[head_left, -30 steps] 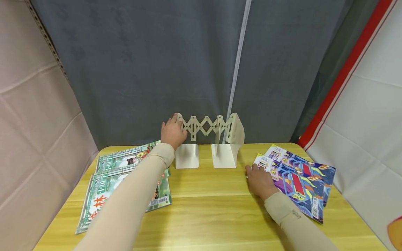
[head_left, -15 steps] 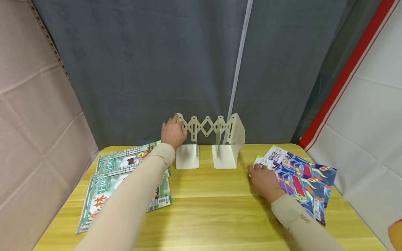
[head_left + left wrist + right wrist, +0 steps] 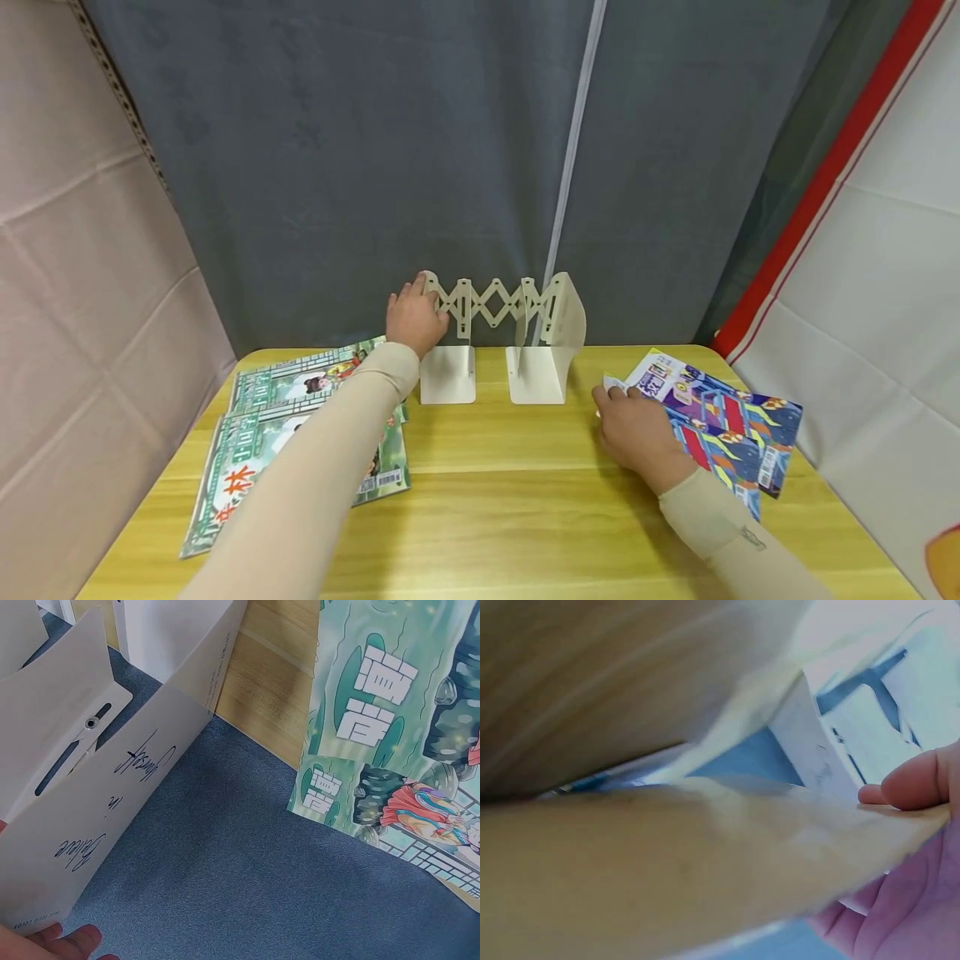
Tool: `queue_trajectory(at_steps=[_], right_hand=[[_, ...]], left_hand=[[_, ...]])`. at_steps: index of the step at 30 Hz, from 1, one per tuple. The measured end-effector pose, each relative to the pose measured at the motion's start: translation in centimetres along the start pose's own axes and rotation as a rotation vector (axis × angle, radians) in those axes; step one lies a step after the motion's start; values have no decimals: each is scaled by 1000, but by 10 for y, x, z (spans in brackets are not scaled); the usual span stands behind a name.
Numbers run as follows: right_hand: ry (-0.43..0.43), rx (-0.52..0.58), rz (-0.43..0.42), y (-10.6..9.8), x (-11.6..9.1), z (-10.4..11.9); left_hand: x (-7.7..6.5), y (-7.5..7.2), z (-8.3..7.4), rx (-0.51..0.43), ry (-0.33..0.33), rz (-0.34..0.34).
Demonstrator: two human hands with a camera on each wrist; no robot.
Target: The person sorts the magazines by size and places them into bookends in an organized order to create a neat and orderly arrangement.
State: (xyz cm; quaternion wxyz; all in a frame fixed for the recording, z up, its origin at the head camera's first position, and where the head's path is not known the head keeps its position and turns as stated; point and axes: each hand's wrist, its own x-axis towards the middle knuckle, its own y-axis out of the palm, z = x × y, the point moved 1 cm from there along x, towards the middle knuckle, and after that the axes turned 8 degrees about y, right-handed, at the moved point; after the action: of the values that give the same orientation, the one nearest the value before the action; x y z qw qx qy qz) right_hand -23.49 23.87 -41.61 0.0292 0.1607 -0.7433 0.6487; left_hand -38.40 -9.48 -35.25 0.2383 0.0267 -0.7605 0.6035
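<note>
A white extendable bookend (image 3: 491, 302) with a zigzag lattice stands at the back of the table. My left hand (image 3: 415, 318) grips its left end panel, and in the left wrist view fingertips (image 3: 75, 939) curl at the edge of that lettered panel (image 3: 150, 765). At the right, my right hand (image 3: 637, 433) pinches the left edge of the nearer purple-and-blue magazine (image 3: 731, 462). In the right wrist view the thumb (image 3: 922, 780) lies on one face of the bent magazine (image 3: 667, 870), fingers on the other. A matching magazine (image 3: 780, 417) lies behind it, partly overlapped.
Green magazines (image 3: 247, 450) lie overlapping on the left, partly hidden under my left forearm. The wooden table (image 3: 487, 517) ends at a dark grey curtain (image 3: 360, 167) behind the bookend. Light cloth walls (image 3: 90, 275) flank both sides.
My right hand has shifted slightly right, and the nearer magazine has tilted up in its grip, baring more of the one behind. The left hand and bookend stay put.
</note>
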Motion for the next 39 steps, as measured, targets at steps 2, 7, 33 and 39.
queue_trajectory(at_steps=[2, 7, 33, 39], right_hand=[[2, -1, -11, -5, -1, 1], [-6, 5, -59, -18, -2, 6], [4, 116, -196, -87, -11, 23], [30, 144, -201, -102, -14, 24]], left_hand=[[1, 1, 0, 1, 1, 2], [2, 1, -1, 7, 8, -10], [0, 1, 1, 2, 25, -31], [0, 3, 0, 3, 12, -25]])
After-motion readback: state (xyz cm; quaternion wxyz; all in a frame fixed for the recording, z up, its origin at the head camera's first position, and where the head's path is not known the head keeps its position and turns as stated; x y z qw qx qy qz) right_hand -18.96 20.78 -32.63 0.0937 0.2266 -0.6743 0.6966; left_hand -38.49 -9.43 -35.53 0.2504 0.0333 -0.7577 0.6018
